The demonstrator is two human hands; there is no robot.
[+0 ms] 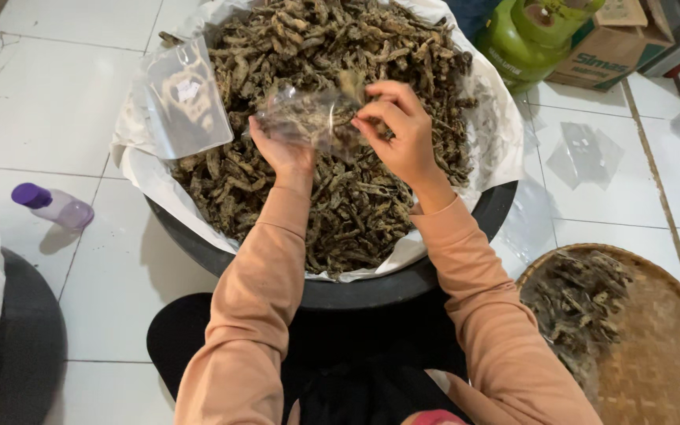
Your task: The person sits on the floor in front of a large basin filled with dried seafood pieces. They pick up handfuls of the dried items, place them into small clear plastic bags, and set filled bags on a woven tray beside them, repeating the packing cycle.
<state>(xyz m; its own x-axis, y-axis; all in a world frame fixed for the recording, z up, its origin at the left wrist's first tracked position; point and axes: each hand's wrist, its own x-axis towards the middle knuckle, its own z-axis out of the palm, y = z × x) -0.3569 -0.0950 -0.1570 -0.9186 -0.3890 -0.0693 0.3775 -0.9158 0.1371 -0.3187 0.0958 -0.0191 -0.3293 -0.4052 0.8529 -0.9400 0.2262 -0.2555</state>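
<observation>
Bag: small clear plastic bag (312, 118) held up over the middle of the big pile of dark dried strips (340, 189), with both hands on it.
Left hand: left hand (281, 153) is closed on the bag's left end, with the bag lying up and to the right of the palm.
Right hand: right hand (403, 130) pinches the bag's right edge with thumb and fingertips pressed together.
Long way: the bag runs side to side, from one hand to the other.
Nearer hand: both touch it — neither is nearer.
Basin: dark round basin (356, 291) lined with white paper (143, 169) sits just in front of the person's knees.
Other bag: a second clear bag (185, 98) leans on the left rim, apart from the hands.
Tray: woven tray (655, 346) with a few more strips lies to the right.
Hard to see: the bag is see-through and shiny, so its opening and what is inside are unclear — the left fingers are hidden behind it.
</observation>
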